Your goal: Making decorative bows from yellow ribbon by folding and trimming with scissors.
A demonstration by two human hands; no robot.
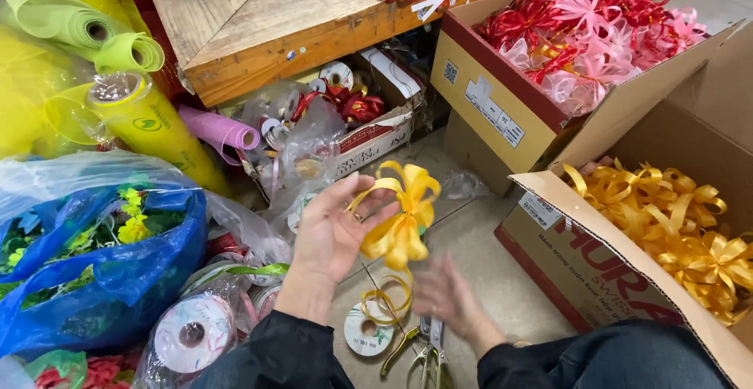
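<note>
At the bottom edge two dark sleeves (282, 354) come into view; between them, on the grey floor (502, 279), lie a pair of scissors (427, 350) with yellowish handles and a flat white ribbon spool (367, 332), with a loose curl of yellow ribbon (388, 299) rising from it; the right hand (447, 293) hangs just above the scissors, blurred, so whether its fingers are spread or closed I cannot tell, and it holds nothing that shows; the left hand (333, 232) is palm up a little higher, fingers partly curled, pinching the yellow bow (401, 216) at its gathered middle between thumb and fingertips, so that the bow stands just to the right of the palm, loops fanned above and tails drooping below; to the left sits a blue plastic bag (133, 267) holding green and yellow artificial flowers, with wrapped spools in clear film below it; to the right an open cardboard box (580, 263) is piled with finished yellow bows (682, 232); beyond it a second box (502, 114) holds red and pink bows (588, 28); farther back stands a wooden table (274, 20), a small carton of spools (369, 122) under it; rolls of green, yellow and pink wrapping paper (102, 44) lean at far left.
</note>
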